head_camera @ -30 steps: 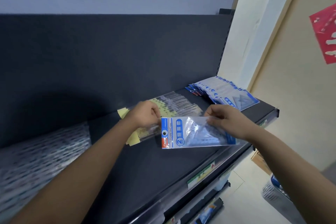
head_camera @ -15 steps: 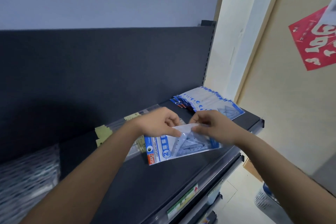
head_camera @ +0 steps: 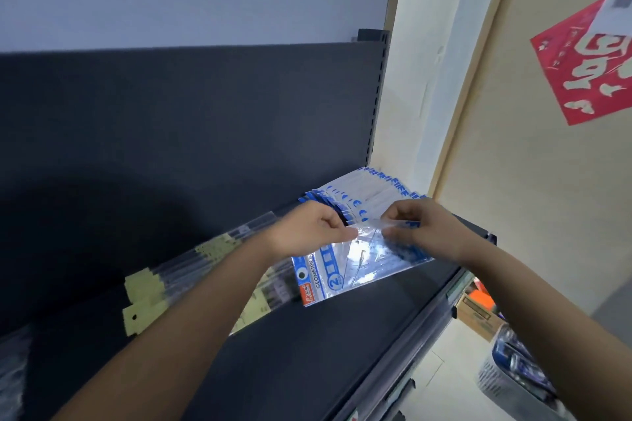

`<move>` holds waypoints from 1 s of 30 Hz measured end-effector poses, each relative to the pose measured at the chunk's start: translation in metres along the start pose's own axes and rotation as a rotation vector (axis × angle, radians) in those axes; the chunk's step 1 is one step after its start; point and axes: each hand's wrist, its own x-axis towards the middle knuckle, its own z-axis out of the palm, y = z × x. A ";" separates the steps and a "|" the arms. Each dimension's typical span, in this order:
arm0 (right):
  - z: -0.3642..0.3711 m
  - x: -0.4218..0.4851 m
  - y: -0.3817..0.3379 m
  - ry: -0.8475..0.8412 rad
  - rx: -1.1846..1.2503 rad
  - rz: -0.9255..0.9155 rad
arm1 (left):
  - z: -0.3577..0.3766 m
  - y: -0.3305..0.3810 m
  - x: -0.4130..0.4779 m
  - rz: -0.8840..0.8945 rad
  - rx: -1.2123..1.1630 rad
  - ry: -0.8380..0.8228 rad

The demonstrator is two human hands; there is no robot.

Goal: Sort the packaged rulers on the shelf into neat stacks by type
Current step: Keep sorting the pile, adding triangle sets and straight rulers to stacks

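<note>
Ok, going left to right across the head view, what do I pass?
Yellow-tagged ruler packs → left hand → blue geometric pack, pinched by both hands → right hand → red poster on the wall.

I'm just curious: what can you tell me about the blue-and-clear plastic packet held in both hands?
The blue-and-clear plastic packet is a flat, glossy sleeve. Its blue-and-white header at the left end reads GEOMETRIC and carries a circled 2, a hang hole and a red logo. A clear triangular ruler shows inside. It is tilted over the dark shelf, and the left hand and right hand pinch its upper edge.
</note>
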 end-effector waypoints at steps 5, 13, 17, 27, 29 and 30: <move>-0.035 0.027 0.052 -0.050 0.002 0.004 | 0.022 0.009 0.045 -0.062 0.084 0.020; -0.094 0.074 0.124 -0.219 -0.029 -0.144 | 0.075 0.045 0.092 -0.262 0.226 0.209; -0.112 0.093 0.139 -0.309 -0.074 -0.261 | 0.090 0.058 0.101 -0.349 0.294 0.370; -0.107 0.107 0.152 -0.466 -0.276 -0.315 | 0.119 0.074 0.091 -0.591 0.739 0.493; -0.109 0.103 0.154 -0.522 -0.274 -0.281 | 0.123 0.075 0.090 -0.533 0.817 0.460; -0.109 0.102 0.154 -0.543 -0.285 -0.266 | 0.125 0.075 0.090 -0.511 0.852 0.445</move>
